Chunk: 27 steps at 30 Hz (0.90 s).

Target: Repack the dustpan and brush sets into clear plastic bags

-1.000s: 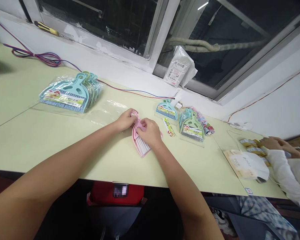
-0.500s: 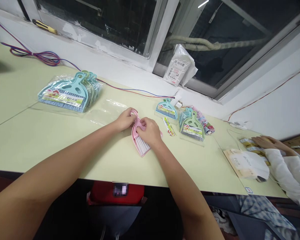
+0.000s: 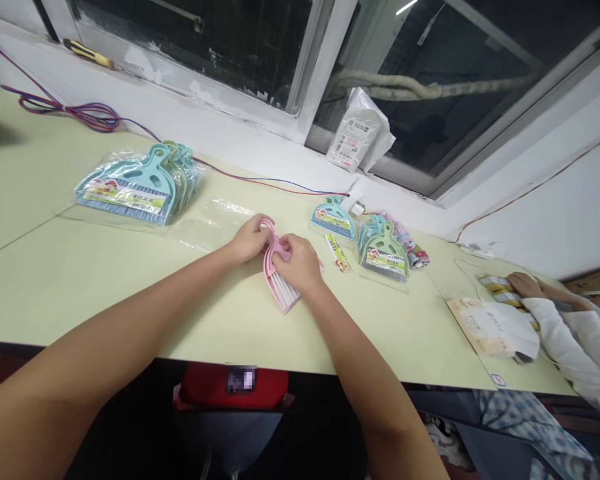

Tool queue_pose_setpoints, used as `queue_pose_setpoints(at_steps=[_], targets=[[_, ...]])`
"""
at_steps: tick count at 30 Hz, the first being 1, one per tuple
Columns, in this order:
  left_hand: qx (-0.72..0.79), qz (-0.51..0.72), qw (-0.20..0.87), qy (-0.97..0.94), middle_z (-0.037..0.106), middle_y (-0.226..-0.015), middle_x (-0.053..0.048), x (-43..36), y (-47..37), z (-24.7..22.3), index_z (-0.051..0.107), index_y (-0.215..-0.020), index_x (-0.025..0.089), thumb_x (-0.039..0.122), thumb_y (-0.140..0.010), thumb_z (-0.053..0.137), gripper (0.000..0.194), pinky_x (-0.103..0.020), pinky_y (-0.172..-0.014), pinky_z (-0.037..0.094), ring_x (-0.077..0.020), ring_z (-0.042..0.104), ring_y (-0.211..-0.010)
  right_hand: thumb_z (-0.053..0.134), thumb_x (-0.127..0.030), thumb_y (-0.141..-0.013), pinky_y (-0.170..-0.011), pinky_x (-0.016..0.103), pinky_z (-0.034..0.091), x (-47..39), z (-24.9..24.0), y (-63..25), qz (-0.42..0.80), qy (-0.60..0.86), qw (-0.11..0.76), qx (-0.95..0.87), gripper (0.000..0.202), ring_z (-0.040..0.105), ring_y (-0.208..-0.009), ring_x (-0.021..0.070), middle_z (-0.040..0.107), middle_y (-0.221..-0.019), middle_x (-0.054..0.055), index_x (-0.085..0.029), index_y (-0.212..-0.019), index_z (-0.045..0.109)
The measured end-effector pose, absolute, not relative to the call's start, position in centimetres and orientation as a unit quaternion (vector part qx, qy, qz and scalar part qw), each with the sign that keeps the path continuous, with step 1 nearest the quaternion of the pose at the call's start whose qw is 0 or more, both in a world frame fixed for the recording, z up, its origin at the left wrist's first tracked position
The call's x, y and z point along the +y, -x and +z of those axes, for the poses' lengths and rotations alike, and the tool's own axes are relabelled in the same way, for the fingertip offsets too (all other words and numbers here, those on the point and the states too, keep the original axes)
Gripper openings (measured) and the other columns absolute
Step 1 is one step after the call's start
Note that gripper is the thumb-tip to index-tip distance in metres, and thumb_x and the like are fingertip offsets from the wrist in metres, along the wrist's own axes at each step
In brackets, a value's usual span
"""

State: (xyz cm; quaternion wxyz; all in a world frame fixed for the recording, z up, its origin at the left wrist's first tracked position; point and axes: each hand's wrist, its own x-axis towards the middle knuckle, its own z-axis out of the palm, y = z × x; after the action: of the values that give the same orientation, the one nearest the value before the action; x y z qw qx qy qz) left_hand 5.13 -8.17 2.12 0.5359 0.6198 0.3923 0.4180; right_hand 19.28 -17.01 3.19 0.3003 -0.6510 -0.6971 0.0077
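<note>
In the middle of the table, a small pink hand brush with white bristles lies against a pink dustpan. My left hand is closed around the looped handle end of the pair. My right hand pinches the brush's body, thumb on top, and hides part of brush and dustpan. A loose printed label card lies just right of my right hand. Behind my left hand is a flat clear plastic bag.
Bagged blue and green dustpan sets stand at left; more sets and a single blue one stand at right. Cables run along the wall. At far right, a co-worker's hands rest near yellow rolls and a tissue pack.
My hands and the pink set have hardly moved; the set is turned very slightly. At far right, the co-worker's hands and sleeves have shifted a little.
</note>
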Motion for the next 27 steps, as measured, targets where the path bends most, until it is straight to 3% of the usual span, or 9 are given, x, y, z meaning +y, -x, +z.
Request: queue_pose_setpoints(at_steps=[18,23,25,27], targets=[[0.387,0.472,0.563,-0.557,0.060,-0.083,-0.001,-7.9,-5.1,2.6,0.060,-0.106,0.023,0.020,-0.080,0.058,0.027,-0.026,-0.055,0.051,-0.0158,0.063,-0.065,0.058,-0.026,-0.093,-0.107,0.040,0.042,-17.3,3.6,-19.7,-0.026,0.626,0.349,-0.697,0.019,0.058,-0.113,0.0257,0.070,-0.113,0.009,-0.020,-0.110,0.065],[0.416,0.514,0.571,-0.487,0.062,-0.086,-0.002,-7.7,-4.6,3.6,0.058,-0.107,0.025,0.022,-0.082,0.056,0.025,-0.027,-0.054,0.052,-0.0164,0.063,-0.064,0.062,-0.028,-0.090,-0.118,0.052,0.034,-16.5,3.8,-21.7,-0.090,0.673,0.440,-0.587,0.046,0.047,-0.135,0.0311,0.058,-0.138,0.018,-0.015,-0.134,0.055],[0.419,0.534,0.570,-0.464,0.063,-0.087,-0.002,-7.5,-4.4,3.8,0.057,-0.107,0.025,0.021,-0.081,0.056,0.026,-0.029,-0.054,0.054,-0.0180,0.065,-0.066,0.066,-0.033,-0.087,-0.117,0.053,0.037,-15.8,3.6,-22.9,-0.037,0.692,0.505,-0.515,0.059,0.047,-0.138,0.0323,0.053,-0.145,0.020,-0.015,-0.141,0.050],[0.417,0.542,0.573,-0.451,0.063,-0.087,-0.003,-7.1,-4.2,3.8,0.056,-0.106,0.025,0.019,-0.080,0.057,0.027,-0.030,-0.055,0.055,-0.0189,0.067,-0.069,0.067,-0.041,-0.087,-0.109,0.052,0.048,-15.0,3.3,-23.9,0.128,0.685,0.564,-0.443,0.057,0.058,-0.128,0.0310,0.060,-0.139,0.018,-0.016,-0.137,0.053]])
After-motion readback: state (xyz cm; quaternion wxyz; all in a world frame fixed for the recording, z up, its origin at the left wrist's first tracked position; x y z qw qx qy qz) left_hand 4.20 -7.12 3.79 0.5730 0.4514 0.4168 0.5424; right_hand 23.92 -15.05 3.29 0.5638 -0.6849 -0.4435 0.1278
